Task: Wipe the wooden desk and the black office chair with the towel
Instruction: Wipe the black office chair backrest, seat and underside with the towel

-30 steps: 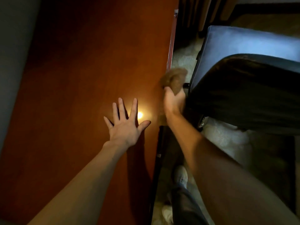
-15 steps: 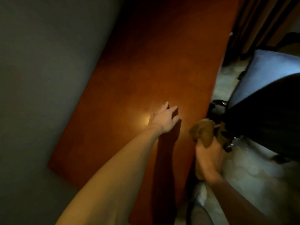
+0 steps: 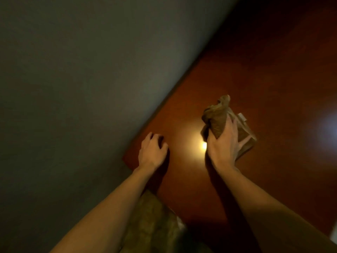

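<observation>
One plain grey wall (image 3: 73, 88) fills the whole left side, matte and smooth. Against it runs one wooden desk (image 3: 264, 70), reddish-brown and glossy, its straight edge cutting diagonally and its square near corner in view. Two bare forearms reach in from below. Under the left one, a patch of mottled olive carpet (image 3: 153, 216), rough-looking and blurred.

On the desk top sits the one towel (image 3: 217, 117): brown, coarse-woven, bunched into a crumpled peak, with a flatter fold lying on the wood to the right. The right hand (image 3: 222, 147) grips it, thumb on one side of the bunch and fingers wrapped over the other. The left hand (image 3: 151, 152) sits near the corner by the wall, fingers loosely bent, tips on the wood, holding nothing.

Two glare spots on the polish: a warm yellow one (image 3: 204, 145) between the hands, a pale bluish one (image 3: 328, 128) far right
</observation>
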Tool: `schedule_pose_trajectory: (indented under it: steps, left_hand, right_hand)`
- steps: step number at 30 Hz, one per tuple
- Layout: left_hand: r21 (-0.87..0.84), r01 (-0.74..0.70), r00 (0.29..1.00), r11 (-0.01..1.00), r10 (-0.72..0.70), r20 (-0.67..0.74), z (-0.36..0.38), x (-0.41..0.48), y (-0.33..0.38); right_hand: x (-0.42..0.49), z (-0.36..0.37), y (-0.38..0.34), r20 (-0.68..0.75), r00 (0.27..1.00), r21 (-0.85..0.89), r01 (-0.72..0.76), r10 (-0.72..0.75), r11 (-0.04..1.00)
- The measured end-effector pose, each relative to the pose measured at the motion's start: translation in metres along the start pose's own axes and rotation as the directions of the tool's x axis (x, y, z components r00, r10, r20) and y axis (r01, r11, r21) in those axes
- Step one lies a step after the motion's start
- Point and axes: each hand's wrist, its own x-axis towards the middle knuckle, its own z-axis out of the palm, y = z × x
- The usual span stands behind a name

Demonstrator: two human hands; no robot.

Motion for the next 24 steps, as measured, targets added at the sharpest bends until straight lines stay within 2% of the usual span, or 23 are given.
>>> schedule_pose_trajectory:
  steps: [3, 6, 8, 10, 12, 15, 17, 18, 19, 20, 22, 24]
  left_hand:
    - [-0.045, 0.015, 0.999, 0.999, -0.017, -0.035, -0.013, 0.006, -0.056]
    - [-0.088, 0.011, 0.998, 0.996, -0.017, -0.064, -0.016, 0.006, -0.088]
    - [-0.135, 0.001, 0.996, 0.991, -0.013, -0.091, -0.016, 0.002, -0.102]
    - [-0.213, 0.029, 0.994, 0.977, -0.050, -0.096, -0.016, 0.000, -0.120]
    - [-0.334, 0.085, 0.992, 0.939, -0.111, -0.060, -0.016, 0.001, -0.140]
    - [-0.569, 0.167, 0.980, 0.805, -0.200, 0.005, -0.017, 0.008, -0.159]
    - [-0.734, 0.250, 0.955, 0.631, -0.284, 0.081, -0.023, 0.015, -0.164]
    - [-0.806, 0.304, 0.937, 0.508, -0.314, 0.155, -0.026, 0.018, -0.164]
    - [-0.847, 0.350, 0.920, 0.400, -0.317, 0.230, -0.029, 0.020, -0.164]
    - [-0.865, 0.373, 0.913, 0.337, -0.300, 0.277, -0.031, 0.020, -0.165]
    - [-0.867, 0.374, 0.916, 0.328, -0.279, 0.289, -0.034, 0.021, -0.165]
    - [-0.844, 0.355, 0.918, 0.402, -0.321, 0.234, -0.037, 0.020, -0.166]
  right_hand:
    - [0.001, 0.057, -0.017, -0.027, 1.000, -0.174, 0.003, -0.008, 0.985]
    - [0.015, 0.094, -0.033, -0.018, 0.995, -0.263, 0.086, -0.094, 0.961]
    - [0.034, 0.111, -0.046, 0.056, 0.977, -0.315, 0.211, -0.204, 0.925]
    - [0.059, 0.124, -0.061, 0.186, 0.928, -0.358, 0.369, -0.321, 0.858]
    - [0.081, 0.133, -0.072, 0.308, 0.872, -0.389, 0.480, -0.380, 0.786]
    - [0.086, 0.140, -0.081, 0.442, 0.801, -0.479, 0.592, -0.404, 0.649]
    - [0.065, 0.145, -0.087, 0.516, 0.724, -0.479, 0.687, -0.458, 0.546]
    - [0.050, 0.148, -0.090, 0.550, 0.679, -0.456, 0.732, -0.486, 0.507]
    - [0.033, 0.153, -0.094, 0.585, 0.637, -0.424, 0.768, -0.503, 0.480]
    - [0.013, 0.159, -0.098, 0.617, 0.597, -0.388, 0.798, -0.513, 0.461]
    - [-0.031, 0.176, -0.104, 0.671, 0.515, -0.320, 0.850, -0.534, 0.418]
    - [-0.077, 0.193, -0.109, 0.727, 0.434, -0.241, 0.887, -0.532, 0.395]
